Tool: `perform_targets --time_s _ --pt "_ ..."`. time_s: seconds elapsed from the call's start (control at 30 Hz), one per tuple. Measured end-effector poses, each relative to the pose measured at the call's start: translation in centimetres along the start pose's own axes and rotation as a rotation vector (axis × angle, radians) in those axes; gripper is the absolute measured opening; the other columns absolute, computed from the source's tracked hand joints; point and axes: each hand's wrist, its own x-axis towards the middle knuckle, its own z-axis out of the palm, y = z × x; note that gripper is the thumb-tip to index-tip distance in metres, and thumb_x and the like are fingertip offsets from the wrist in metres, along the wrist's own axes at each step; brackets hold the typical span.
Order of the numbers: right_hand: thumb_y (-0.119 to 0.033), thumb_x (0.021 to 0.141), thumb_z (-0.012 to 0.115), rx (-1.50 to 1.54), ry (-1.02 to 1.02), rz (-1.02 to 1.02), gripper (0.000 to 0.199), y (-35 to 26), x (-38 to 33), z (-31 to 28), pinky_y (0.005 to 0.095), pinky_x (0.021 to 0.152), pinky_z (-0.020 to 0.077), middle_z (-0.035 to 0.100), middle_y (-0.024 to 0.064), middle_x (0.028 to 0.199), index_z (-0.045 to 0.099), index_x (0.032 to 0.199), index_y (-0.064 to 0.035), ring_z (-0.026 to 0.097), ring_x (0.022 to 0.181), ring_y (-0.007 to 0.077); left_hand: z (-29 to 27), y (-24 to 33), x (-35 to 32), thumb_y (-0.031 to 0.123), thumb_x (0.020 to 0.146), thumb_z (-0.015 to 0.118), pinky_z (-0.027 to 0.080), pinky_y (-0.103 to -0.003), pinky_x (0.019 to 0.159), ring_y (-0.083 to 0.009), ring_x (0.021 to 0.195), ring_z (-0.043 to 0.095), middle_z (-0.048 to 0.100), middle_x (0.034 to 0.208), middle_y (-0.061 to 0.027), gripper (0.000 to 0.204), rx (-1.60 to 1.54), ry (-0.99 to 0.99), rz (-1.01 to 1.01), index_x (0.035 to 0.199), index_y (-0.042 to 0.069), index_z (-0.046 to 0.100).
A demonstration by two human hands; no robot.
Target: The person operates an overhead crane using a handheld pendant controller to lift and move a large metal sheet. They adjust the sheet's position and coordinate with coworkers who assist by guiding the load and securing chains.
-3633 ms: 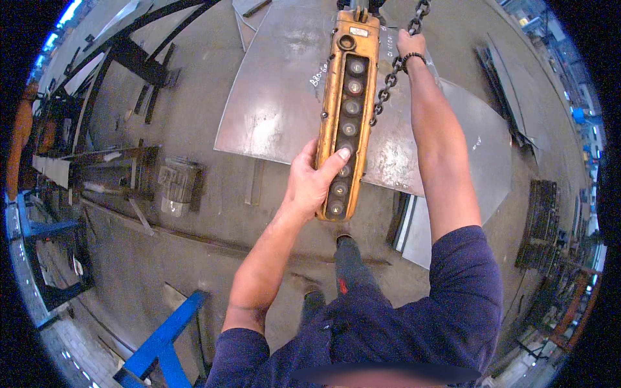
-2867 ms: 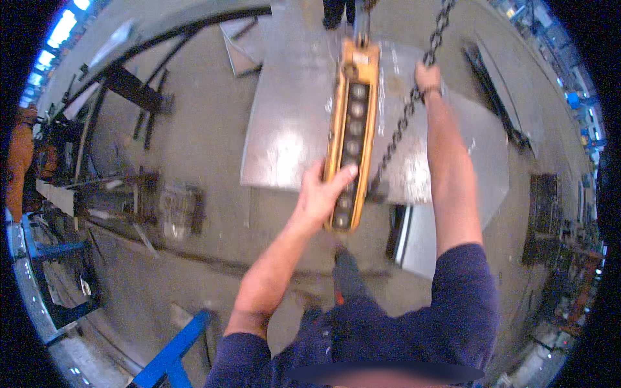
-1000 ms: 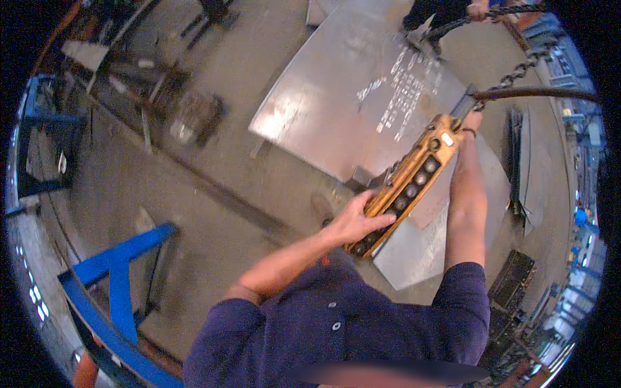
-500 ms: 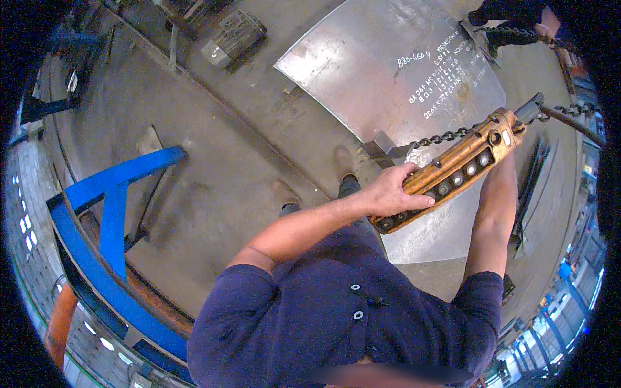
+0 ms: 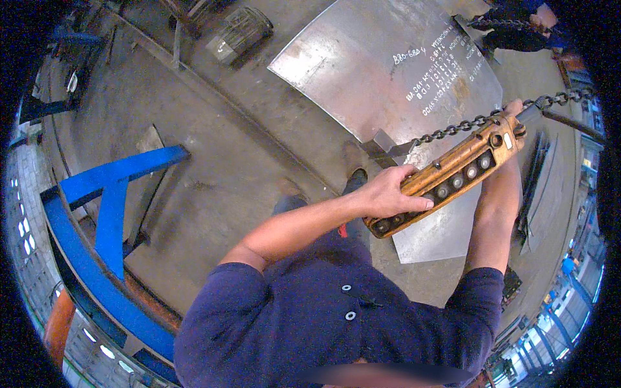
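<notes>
A long orange pendant control [image 5: 460,171] with a row of round buttons hangs tilted in front of me. My left hand [image 5: 390,193] is wrapped around its lower end, thumb lying along the button face. My right hand [image 5: 514,108] reaches up behind the control's top end and grips a steel chain [image 5: 460,125] that runs off toward the upper right. Below lies a large grey steel plate [image 5: 381,61] with white handwritten markings on the concrete floor. My shoes show beside its near edge.
A blue steel frame [image 5: 97,213] stands at the left. A metal crate [image 5: 240,32] and bars lie at the upper left. A smaller steel sheet [image 5: 440,236] lies under the control. Another person [image 5: 517,26] stands at the plate's far corner. Dark metal strips [image 5: 533,194] lie at the right.
My view has swung to the left and down, so the plate has shifted to the upper right and the blue frame has come in. The control has tilted from upright to slanted. Both hands keep their grips.
</notes>
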Motion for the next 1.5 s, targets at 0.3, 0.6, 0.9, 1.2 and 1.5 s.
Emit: perform_targets --time_s 0.3,0.6,0.9,1.2,1.5 --pt "-0.026 0.076 0.065 0.049 0.027 -0.020 0.033 -2.2 1.2 2.1 0.0478 0.074 0.0511 0.068 0.0247 0.082 0.064 0.084 0.0066 0.066 0.079 0.0422 -0.1 -0.4 0.4 0.040 0.073 0.081 0.048 -0.035 0.094 -0.0226 0.105 0.062 0.066 0.113 -0.0164 0.075 -0.136 -0.024 0.014 0.126 -0.006 0.054" --pt "-0.024 0.075 0.065 0.093 0.054 -0.030 0.032 -1.8 2.3 1.3 0.0478 0.076 0.0512 0.069 0.0243 0.084 0.064 0.085 0.0060 0.066 0.081 0.0427 0.9 -0.9 4.5 0.034 0.074 0.084 0.049 -0.033 0.094 -0.0168 0.102 0.061 0.065 0.113 -0.0094 0.073 -0.133 0.068 0.080 0.128 -0.003 0.053" --pt "-0.022 0.072 0.064 0.025 0.209 0.015 0.033 -2.7 2.7 2.1 0.0458 0.078 0.0495 0.069 0.0208 0.087 0.062 0.092 0.0036 0.065 0.081 0.0376 -1.9 1.2 7.2 0.030 0.078 0.081 0.052 -0.033 0.084 -0.0162 0.093 0.063 0.067 0.102 -0.0120 0.057 -0.156 0.131 0.075 0.115 -0.006 0.056" --pt "-0.027 0.074 0.065 0.154 -0.015 0.051 0.035 -0.9 0.6 -1.6 0.0492 0.079 0.0505 0.068 0.0265 0.086 0.065 0.088 0.0051 0.067 0.088 0.0428 0.1 1.2 7.6 0.039 0.083 0.075 0.051 -0.033 0.082 -0.0153 0.092 0.062 0.066 0.099 -0.0107 0.057 -0.125 0.041 0.078 0.115 -0.005 0.056" --pt "-0.028 0.076 0.063 0.114 -0.066 0.077 0.037 -2.0 1.5 -1.2 0.0485 0.076 0.0501 0.068 0.0274 0.083 0.065 0.086 0.0072 0.067 0.083 0.0433 1.9 0.9 10.1 0.018 0.087 0.067 0.049 -0.033 0.091 -0.0165 0.103 0.060 0.063 0.115 -0.0102 0.054 -0.009 0.045 0.075 0.132 -0.004 0.047"
